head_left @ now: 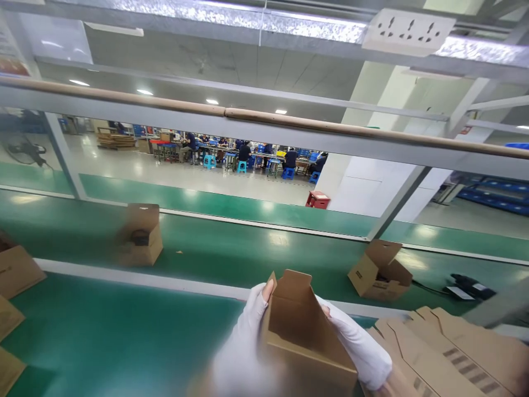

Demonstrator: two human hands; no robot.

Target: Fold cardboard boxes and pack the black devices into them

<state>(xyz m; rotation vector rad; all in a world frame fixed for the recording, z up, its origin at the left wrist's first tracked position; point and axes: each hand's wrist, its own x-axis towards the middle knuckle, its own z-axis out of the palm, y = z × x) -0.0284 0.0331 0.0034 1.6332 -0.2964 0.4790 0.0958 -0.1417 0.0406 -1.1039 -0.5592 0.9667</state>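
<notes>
At the near edge of the green table [103, 331], the left hand [242, 353] and right hand [359, 347], both in white gloves, each keep a closed grip on opposite sides of a small cardboard box [303, 331], held up off the surface. Its body looks squared up, though the top flap stands open, so closing seems left. Flat box blanks [450, 353] lie just right; two opened boxes [380, 270] sit on the belt [231, 248] beyond.

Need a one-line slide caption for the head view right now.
Both gloved hands, left hand and right hand, hold an open cardboard box over the green conveyor belt.
</notes>
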